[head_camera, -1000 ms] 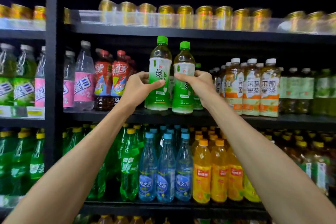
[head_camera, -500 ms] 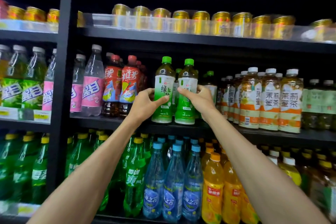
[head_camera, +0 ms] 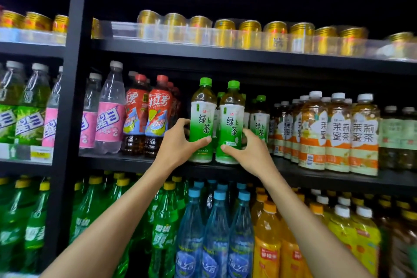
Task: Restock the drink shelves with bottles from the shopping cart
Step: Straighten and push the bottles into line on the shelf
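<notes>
At the centre of the frame, two green tea bottles are being held upright, side by side, on the middle shelf point(head_camera: 293, 168). The left bottle point(head_camera: 203, 119) is being grasped by the left hand point(head_camera: 178, 144), the right bottle point(head_camera: 231, 124) by the right hand point(head_camera: 250, 153), fingers wrapped around their lower labels. Further green-capped bottles point(head_camera: 259, 117) are being partly hidden behind them. The gold cans point(head_camera: 248, 34) above are blurred.

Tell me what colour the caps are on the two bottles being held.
Bright green, on both green tea bottles; clearest in the head view.
</notes>
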